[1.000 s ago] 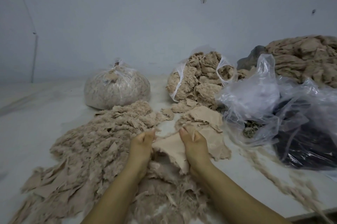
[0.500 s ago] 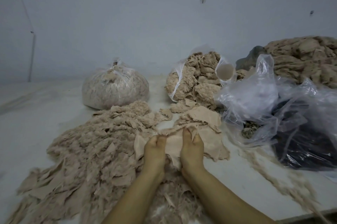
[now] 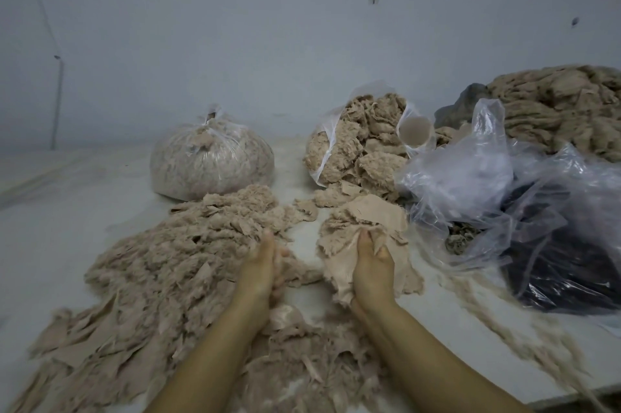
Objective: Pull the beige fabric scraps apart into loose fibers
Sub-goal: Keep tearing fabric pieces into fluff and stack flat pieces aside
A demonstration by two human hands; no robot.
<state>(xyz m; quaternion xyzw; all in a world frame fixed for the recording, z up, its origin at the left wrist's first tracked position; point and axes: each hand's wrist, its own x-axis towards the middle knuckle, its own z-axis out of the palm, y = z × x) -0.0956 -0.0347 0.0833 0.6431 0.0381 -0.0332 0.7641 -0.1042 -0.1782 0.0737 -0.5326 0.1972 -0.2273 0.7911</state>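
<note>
A beige fabric scrap [image 3: 339,273] lies at the near middle of the tabletop [image 3: 50,227], its frayed far edge bunched against a small heap of uncut scraps [image 3: 364,216]. The right hand [image 3: 373,266] rests on it with the fingers curled into the cloth, gripping it at the far edge. The left hand [image 3: 260,266] is apart from it, to the left, at the edge of the big pile of loose fibers [image 3: 161,274]; a tuft of torn stuff shows at its palm side, but whether its grip is pressed on that tuft or relaxed cannot be told, as the hand is seen edge-on and blurred.

The fiber pile spreads over the left and near part of the tabletop, with flat torn strips along its near left edge. Behind it stands a tied clear bag [image 3: 211,162] full of fibers. Right of that, an open clear bag [image 3: 356,147] holds fluffy scraps, with a cardboard tube [image 3: 415,135] at its mouth. On the right lie crumpled clear plastic [image 3: 470,174], a dark bag [image 3: 568,264], and, farther back, a mound of beige cloth [image 3: 564,106]. A trail of fibers [image 3: 487,318] runs along the near right.
</note>
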